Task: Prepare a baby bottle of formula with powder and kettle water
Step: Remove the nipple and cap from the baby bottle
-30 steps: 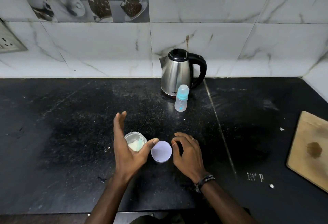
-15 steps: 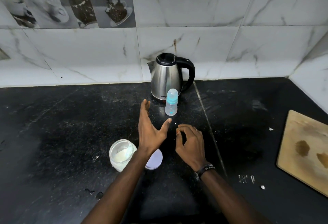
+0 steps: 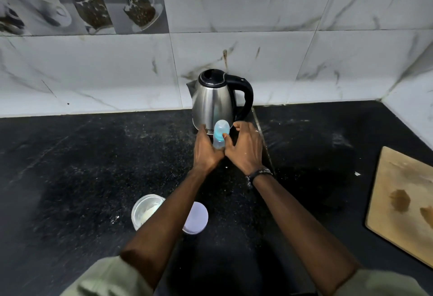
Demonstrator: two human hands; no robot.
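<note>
Now both the left hand (image 3: 207,149) and right hand (image 3: 243,148) curl round the capped bottle (image 3: 219,137), which could tip against the kettle (image 3: 214,102) if jerked.

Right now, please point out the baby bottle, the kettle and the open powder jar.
baby bottle (image 3: 221,130): head view, on its clear cap.
kettle (image 3: 212,101): head view, on its steel body.
powder jar (image 3: 144,209): head view, on its open mouth.

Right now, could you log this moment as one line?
left hand: on baby bottle | right hand: on bottle | kettle: behind | powder jar: open
</note>
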